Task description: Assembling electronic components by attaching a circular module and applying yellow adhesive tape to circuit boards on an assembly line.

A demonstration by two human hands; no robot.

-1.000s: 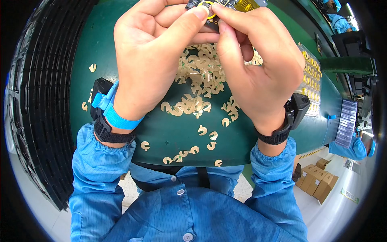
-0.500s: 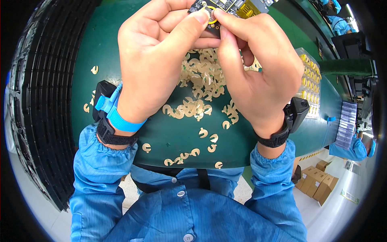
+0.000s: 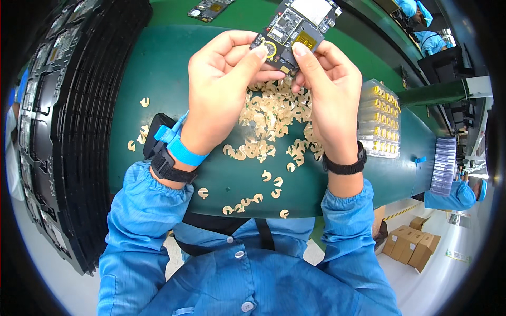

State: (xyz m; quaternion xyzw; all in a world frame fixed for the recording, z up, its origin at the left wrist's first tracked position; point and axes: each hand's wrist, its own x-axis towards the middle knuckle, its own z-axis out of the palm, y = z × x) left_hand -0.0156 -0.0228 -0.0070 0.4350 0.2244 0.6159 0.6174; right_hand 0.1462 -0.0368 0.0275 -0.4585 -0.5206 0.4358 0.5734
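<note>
Between both hands I hold a dark circuit board (image 3: 285,30), tilted, above the far part of the green table (image 3: 168,79). A round coin cell (image 3: 270,50) with a yellow ring sits at the board's lower left. My left hand (image 3: 224,79) grips that corner, its thumb beside the cell. My right hand (image 3: 329,84) pinches the lower right edge, thumb by an amber-yellow patch (image 3: 307,40). Below the hands lies a heap of cream C-shaped pieces (image 3: 271,113), partly hidden by them; several more are scattered nearer my body.
Stacked black trays (image 3: 74,121) rise along the left. A clear tray of round yellow-ringed parts (image 3: 380,118) stands at the right, with stacked clear trays (image 3: 443,167) farther off. Another circuit board (image 3: 211,8) lies at the far edge. Cardboard boxes (image 3: 411,243) rest on the floor; a person in blue (image 3: 454,195) is beyond.
The board now shows more fully, higher in view. My right thumb and fingers have moved off the coin cell to the board's right edge. My view has shifted slightly.
</note>
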